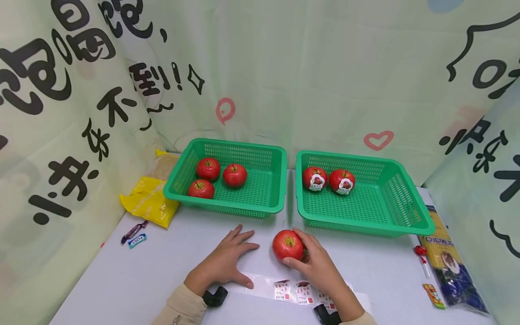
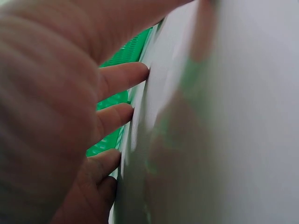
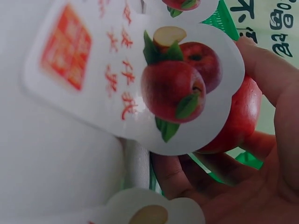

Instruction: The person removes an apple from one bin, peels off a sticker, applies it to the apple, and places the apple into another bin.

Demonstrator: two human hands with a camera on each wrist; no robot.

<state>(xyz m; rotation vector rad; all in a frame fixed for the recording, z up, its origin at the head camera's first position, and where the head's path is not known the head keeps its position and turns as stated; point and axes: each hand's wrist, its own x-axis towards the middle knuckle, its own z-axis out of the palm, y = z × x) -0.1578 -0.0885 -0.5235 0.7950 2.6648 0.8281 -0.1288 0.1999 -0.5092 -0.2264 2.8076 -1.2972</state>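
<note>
A red apple (image 1: 287,244) is on the white table, its top facing up. Thumb and fingers of my right hand (image 1: 318,266) grip it from the right; in the right wrist view they curve around the apple (image 3: 247,107). To its left, my left hand (image 1: 227,257) rests on the table with fingers spread and holds nothing. The left wrist view shows those fingertips (image 2: 140,71) against the tabletop. Below the apple lies a clear strip of labels (image 1: 282,291), partly under my right forearm. One label (image 3: 173,88) printed with apples looms close in the right wrist view.
The left green basket (image 1: 264,185) holds three apples without visible labels. Two labelled apples sit in the right green basket (image 1: 373,203). Yellow packets (image 1: 152,201) and small sweets (image 1: 137,240) lie at left; a lollipop (image 1: 420,251), snack (image 1: 434,295) and blue-yellow bag (image 1: 451,262) at right.
</note>
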